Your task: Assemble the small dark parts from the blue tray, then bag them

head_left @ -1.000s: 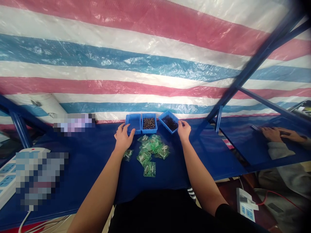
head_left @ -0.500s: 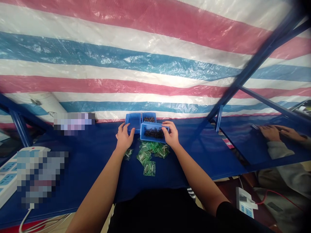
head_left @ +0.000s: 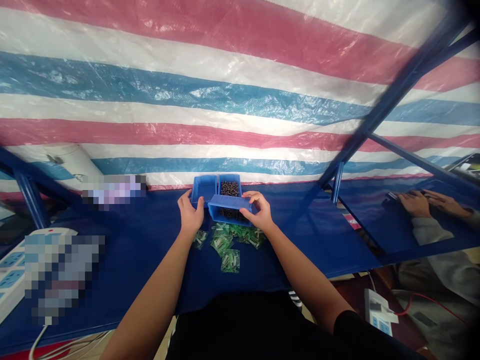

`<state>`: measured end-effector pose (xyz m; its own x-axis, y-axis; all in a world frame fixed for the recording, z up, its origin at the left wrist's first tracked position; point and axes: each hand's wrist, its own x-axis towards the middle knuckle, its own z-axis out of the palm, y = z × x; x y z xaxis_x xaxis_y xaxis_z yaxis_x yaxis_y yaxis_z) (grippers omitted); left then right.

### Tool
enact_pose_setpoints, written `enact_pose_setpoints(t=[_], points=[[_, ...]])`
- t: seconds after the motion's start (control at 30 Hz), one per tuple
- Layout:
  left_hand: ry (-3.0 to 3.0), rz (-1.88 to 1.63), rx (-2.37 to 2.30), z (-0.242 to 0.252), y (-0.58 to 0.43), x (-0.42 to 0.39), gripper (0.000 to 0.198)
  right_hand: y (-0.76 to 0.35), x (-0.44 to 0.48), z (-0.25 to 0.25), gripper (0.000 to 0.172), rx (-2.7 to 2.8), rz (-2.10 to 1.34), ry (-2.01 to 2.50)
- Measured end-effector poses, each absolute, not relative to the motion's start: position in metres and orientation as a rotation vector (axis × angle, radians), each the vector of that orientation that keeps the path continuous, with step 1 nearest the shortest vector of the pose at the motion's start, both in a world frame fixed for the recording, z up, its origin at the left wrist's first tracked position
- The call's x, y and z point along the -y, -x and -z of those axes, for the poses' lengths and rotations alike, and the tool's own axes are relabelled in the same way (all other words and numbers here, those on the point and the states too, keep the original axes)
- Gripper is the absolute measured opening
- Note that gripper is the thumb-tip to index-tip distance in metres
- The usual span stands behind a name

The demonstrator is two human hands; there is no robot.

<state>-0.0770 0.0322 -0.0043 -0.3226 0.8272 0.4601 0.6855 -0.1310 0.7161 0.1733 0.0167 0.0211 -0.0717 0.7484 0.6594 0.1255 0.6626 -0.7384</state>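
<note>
My right hand (head_left: 258, 210) grips the right end of a blue bin (head_left: 228, 202), thumb at its front and fingers over the rim. This bin tips toward me, and dark small parts that look like screws (head_left: 232, 214) show inside. My left hand (head_left: 191, 212) holds the near left corner of another blue bin (head_left: 205, 187), which shows no parts inside. Behind the tilted bin stands a third blue bin (head_left: 229, 177) with dark, shiny small pieces (head_left: 229, 188). Below the bins lie several small clear-green bags (head_left: 230, 261) with metal parts.
A white power strip (head_left: 15, 267) and a blurred-out object (head_left: 69, 275) lie on the blue table (head_left: 150, 280) at left. At right, another person's hands (head_left: 423, 202) rest on a neighbouring table. A blue metal frame (head_left: 360, 140) and striped sheeting stand behind.
The bin in my right hand has shifted left and tipped further toward me, so more of its back wall shows. My left hand has moved slightly on the left bin.
</note>
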Motion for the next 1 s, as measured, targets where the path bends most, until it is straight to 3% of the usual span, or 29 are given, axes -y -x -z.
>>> enact_pose_setpoints(t=[0.2,0.43,1.0], points=[[-1.878,-1.638,-1.969,-0.01,0.073,-0.019,0.028,-0.171,-0.012,-0.019,0.045,1.605,-0.666,0.772],[-1.965,-1.538,-1.636,-0.008,0.065,-0.012,0.032,-0.173,-0.017,-0.016,0.04,1.548,-0.745,0.764],[-2.195,-1.51,-1.518,-0.009,0.064,-0.007,0.033,-0.175,-0.022,-0.013,0.032,1.438,-0.842,0.931]])
